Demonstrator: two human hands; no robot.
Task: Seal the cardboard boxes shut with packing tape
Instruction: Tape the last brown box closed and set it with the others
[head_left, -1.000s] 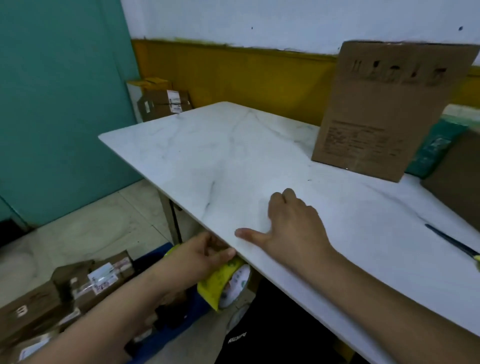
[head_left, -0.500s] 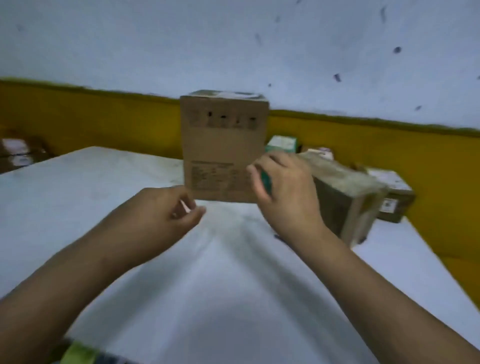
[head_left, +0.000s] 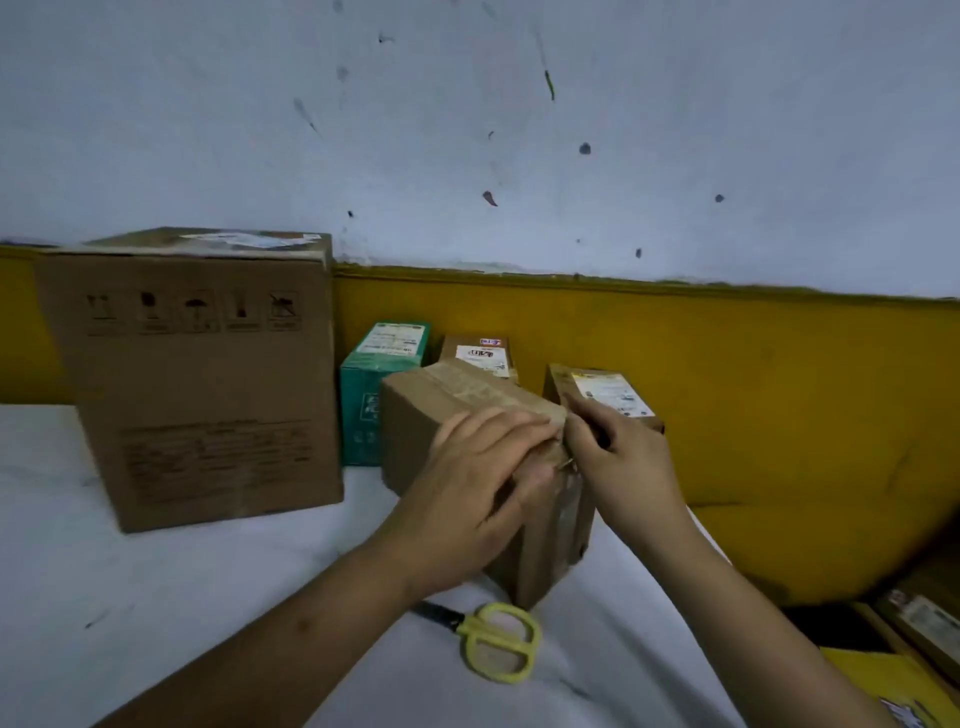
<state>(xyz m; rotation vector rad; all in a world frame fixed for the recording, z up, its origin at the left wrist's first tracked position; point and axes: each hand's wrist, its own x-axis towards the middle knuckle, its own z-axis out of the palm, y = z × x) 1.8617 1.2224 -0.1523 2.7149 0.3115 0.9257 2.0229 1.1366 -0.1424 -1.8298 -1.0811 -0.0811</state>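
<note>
A small cardboard box (head_left: 415, 431) stands tilted on the white table (head_left: 156, 597), with clear tape (head_left: 569, 501) running over its top and down its near end. My left hand (head_left: 483, 483) lies across the box's top edge with its fingers stretched out, pressing on it. At the box's upper right corner, my right hand (head_left: 618, 457) has its fingers curled and pinches the tape strip; what exactly sits between the fingertips is too small to tell. No tape roll is in view.
Yellow-handled scissors (head_left: 501, 642) lie on the table just in front of the box. A tall cardboard box (head_left: 197, 374) stands at the left, with a teal box (head_left: 363, 400) and two labelled parcels (head_left: 480, 353) (head_left: 608, 395) behind. More parcels (head_left: 919, 623) sit off the table's right edge.
My view swung from the table's left edge to the back wall. My left hand let go of the yellow tape roll below the table. Both hands reached forward onto the small box.
</note>
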